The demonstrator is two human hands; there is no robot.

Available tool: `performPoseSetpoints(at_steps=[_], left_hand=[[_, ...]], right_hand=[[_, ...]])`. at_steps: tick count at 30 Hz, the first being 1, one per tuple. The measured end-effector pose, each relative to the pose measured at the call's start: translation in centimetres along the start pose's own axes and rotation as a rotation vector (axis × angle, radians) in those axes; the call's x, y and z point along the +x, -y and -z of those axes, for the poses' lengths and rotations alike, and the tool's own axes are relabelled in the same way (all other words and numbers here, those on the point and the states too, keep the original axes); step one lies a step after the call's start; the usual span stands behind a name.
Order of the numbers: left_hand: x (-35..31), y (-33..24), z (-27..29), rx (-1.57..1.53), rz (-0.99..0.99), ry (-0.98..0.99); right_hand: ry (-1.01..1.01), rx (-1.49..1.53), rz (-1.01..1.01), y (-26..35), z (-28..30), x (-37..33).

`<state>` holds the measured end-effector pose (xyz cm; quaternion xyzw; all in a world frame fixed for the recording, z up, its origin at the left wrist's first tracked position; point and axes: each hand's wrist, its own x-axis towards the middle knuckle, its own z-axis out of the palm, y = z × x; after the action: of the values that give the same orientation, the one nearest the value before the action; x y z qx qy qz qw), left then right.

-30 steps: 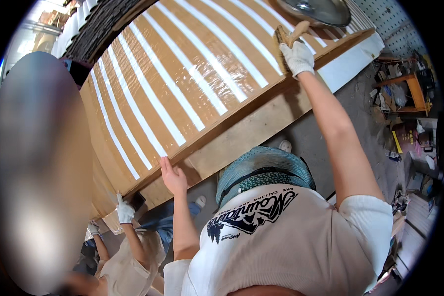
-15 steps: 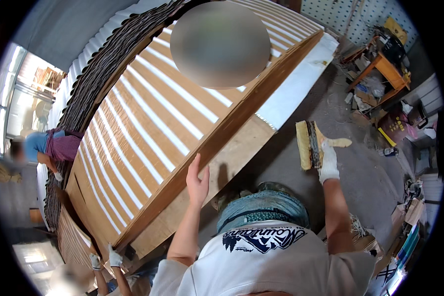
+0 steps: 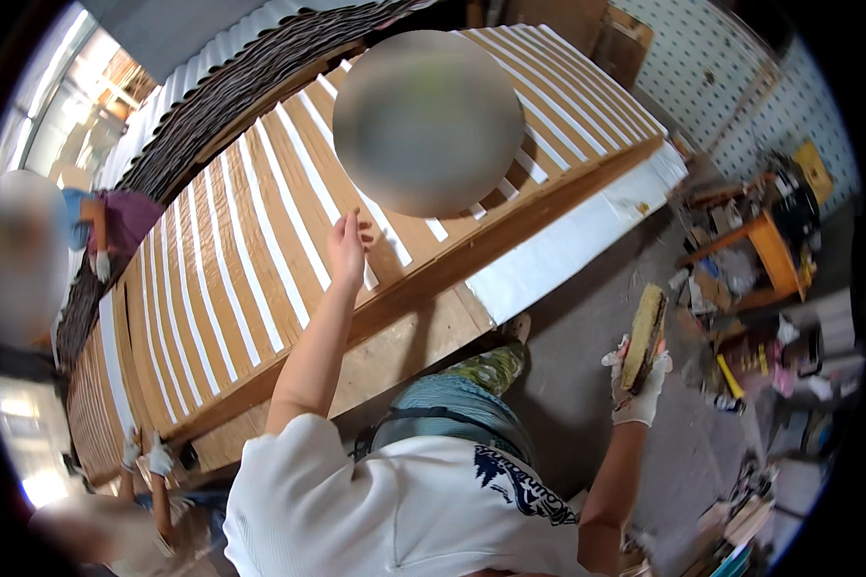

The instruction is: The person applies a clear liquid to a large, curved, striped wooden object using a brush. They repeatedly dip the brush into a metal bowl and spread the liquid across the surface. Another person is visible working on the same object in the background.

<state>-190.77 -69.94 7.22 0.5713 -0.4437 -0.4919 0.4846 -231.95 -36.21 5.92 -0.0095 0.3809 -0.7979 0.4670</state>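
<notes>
My bare left hand (image 3: 349, 252) is over the near edge of a long brown wooden panel (image 3: 284, 240) with white stripes across it. Its fingers are loosely bent and apart, holding nothing; I cannot tell whether they touch the surface. Off to the right, my white-gloved right hand (image 3: 637, 396) grips a wide brush (image 3: 645, 337) with a thick yellowish pad of bristles. The brush stands tilted above the floor, away from the panel, and its handle is mostly hidden. A round blur covers part of the panel's far middle.
Dark wavy stacked sheets (image 3: 178, 154) line the panel's far side. At the lower left, a co-worker's gloved hands (image 3: 161, 458) are at the panel's end; another person in a purple apron (image 3: 130, 223) stands farther off. An orange wooden stand (image 3: 772, 255) and clutter are at the right.
My left hand has moved forward over the striped panel, its fingers now more bent. The brush in my right hand has turned and come lower. My view has swung, and my body has stepped along the panel.
</notes>
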Motion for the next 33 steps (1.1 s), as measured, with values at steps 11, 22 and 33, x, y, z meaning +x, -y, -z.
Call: performPoseSetpoints(at_steps=[11,22,33], left_hand=[[12.9,-1.1,-3.3,-0.089,0.062,-0.618],[15.3,-3.2,-5.9,-0.401,0.167,-0.402],[13.7,-2.2,-10.3,-0.332,0.092,-0.691]], right_hand=[[0.419,-0.326,-0.385,4.0,-19.9,28.7],[0.218,-0.529,-0.546,-5.9,-35.9,37.5],[0.264,-0.33,-0.527,-5.4,-37.5,44.2]])
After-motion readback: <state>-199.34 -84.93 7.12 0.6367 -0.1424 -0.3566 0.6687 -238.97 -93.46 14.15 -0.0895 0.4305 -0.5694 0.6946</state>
